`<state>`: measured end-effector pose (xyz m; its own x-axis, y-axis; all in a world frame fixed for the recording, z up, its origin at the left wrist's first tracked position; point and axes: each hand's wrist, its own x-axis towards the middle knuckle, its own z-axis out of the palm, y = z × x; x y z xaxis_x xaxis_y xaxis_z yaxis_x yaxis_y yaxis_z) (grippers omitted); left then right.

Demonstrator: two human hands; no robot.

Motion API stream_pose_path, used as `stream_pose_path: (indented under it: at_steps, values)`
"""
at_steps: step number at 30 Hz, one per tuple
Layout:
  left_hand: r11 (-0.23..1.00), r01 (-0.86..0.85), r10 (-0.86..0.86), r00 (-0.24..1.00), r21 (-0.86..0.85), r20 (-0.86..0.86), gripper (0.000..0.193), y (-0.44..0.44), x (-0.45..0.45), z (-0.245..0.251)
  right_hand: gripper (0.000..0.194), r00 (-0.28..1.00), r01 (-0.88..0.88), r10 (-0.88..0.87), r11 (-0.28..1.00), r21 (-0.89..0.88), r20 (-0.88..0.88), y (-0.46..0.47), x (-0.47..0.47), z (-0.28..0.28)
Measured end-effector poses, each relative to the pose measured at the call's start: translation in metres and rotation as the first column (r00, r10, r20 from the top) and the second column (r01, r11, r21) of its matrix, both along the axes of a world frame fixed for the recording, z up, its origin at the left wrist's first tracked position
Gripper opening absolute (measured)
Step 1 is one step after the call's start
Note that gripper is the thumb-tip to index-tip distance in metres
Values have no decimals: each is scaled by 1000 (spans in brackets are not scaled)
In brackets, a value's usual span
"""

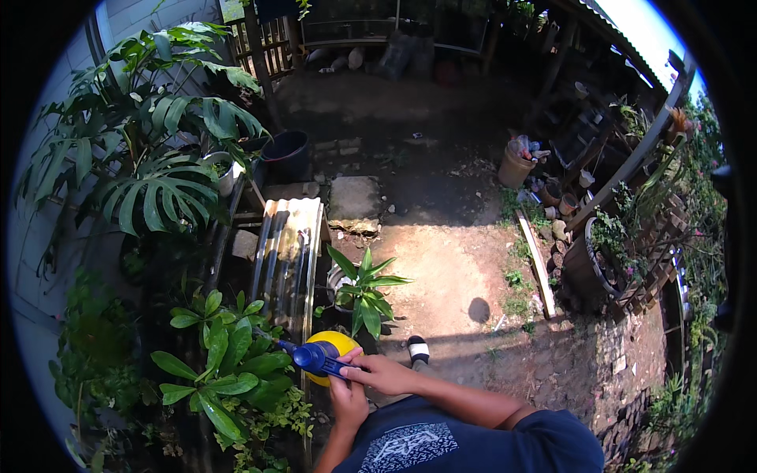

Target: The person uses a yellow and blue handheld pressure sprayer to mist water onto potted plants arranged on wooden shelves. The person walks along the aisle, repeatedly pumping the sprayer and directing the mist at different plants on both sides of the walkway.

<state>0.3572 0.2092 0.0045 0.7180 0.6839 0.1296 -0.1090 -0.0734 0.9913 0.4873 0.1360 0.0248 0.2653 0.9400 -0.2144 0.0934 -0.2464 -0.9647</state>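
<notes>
A pressure sprayer with a yellow tank point(333, 342) and a blue pump head point(310, 357) is held before my body. My left hand point(349, 403) wraps its blue handle from below. From the right, my right hand point(381, 373) grips the same handle, its thumb lying along the top. The blue nozzle point(287, 346) points left at a broad-leaved green plant point(227, 360), close to its leaves. Some of those leaves shine as if wet. Most of the lower tank is hidden behind the head and my hands.
A corrugated sheet point(287, 254) lies just beyond the plant, beside a potted plant with long leaves point(368, 292). A large monstera point(157, 183) stands along the left wall. On the right are a wooden plank point(537, 266), a big planter point(591, 266) and a filled bucket point(513, 168).
</notes>
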Motion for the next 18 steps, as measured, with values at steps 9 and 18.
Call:
stream_pose_path:
  at_steps: [9, 18]
  values:
    - [987, 147, -149, 988, 59, 42, 36, 39, -61, 1, 53, 993, 77, -75, 997, 13, -93, 20, -64, -5]
    - [976, 206, -201, 977, -68, 73, 52, 43, -95, 24, 53, 964, 74, -70, 997, 8, -257, 37, -75, 12]
